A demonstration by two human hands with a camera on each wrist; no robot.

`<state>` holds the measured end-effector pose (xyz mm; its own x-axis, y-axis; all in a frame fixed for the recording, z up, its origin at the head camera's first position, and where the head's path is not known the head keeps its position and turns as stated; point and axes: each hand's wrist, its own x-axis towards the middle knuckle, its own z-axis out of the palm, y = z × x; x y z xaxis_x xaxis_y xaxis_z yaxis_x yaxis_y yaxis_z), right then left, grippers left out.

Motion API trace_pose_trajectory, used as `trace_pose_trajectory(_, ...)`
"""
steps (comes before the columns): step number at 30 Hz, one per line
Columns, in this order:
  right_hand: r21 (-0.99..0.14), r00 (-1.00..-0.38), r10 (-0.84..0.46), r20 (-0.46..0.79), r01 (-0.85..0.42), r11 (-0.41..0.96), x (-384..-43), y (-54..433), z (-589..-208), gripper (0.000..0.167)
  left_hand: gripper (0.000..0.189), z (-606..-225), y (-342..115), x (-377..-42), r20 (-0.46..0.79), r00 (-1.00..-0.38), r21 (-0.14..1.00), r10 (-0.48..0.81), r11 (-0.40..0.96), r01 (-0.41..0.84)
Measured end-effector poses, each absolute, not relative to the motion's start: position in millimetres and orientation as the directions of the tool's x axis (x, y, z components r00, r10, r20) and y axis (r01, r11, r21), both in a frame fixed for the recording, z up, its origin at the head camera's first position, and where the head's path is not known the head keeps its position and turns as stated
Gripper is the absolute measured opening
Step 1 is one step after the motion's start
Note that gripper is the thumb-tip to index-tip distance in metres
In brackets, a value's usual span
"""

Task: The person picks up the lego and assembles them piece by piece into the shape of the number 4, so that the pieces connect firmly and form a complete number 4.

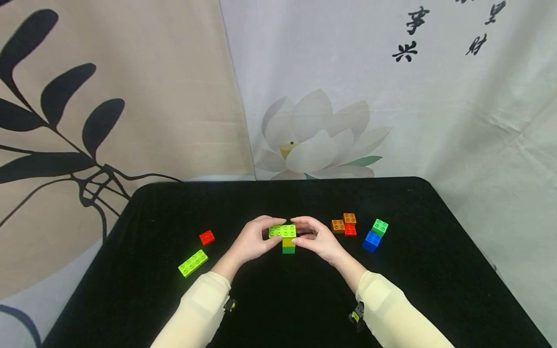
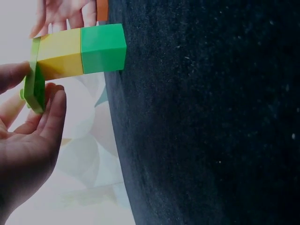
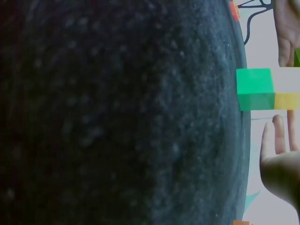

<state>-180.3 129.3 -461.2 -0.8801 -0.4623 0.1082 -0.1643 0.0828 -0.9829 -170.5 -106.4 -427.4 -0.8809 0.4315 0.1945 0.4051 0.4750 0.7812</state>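
Note:
In the middle of the table stands a small tower: a flat lime-green toy brick point(image 1: 278, 231) on top, a yellow brick point(image 2: 60, 52) below it and a green brick point(image 2: 104, 48) at the bottom. The lime-green brick juts out leftward past the yellow one. My left hand point(image 1: 256, 238) pinches that jutting end, thumb above and fingers beneath in the left wrist view. My right hand point(image 1: 321, 243) is at the tower's right side, thumb and fingertips close to it, the fingers extended in the right wrist view.
Left lie a red brick point(image 1: 207, 237) and a long lime-green brick point(image 1: 193, 263). On the right are orange bricks point(image 1: 349, 218) by a red brick point(image 1: 350, 229), then a green brick point(image 1: 380, 227) against a blue brick point(image 1: 371, 241). A black cloth covers the table point(image 1: 287, 309).

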Motion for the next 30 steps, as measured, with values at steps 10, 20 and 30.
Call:
trace_pose_trajectory(10,-0.984,-0.888,-0.441,0.127,-0.170,0.058,-180.0,124.7,-463.2,0.047,0.045,-433.5,-119.8,-164.5,0.232,-0.881,0.799,0.412,0.436,0.414)
trace_pose_trajectory(20,-0.987,-0.903,-0.418,0.097,-0.141,0.075,-174.9,120.8,-453.1,0.038,0.048,-439.1,-163.7,-153.0,0.278,-0.905,0.776,0.323,0.480,0.409)
trace_pose_trajectory(30,-0.992,-0.903,-0.422,0.077,-0.113,0.061,-167.9,118.0,-438.8,0.038,0.047,-440.8,-213.7,-139.1,0.245,-0.929,0.744,0.279,0.560,0.365)
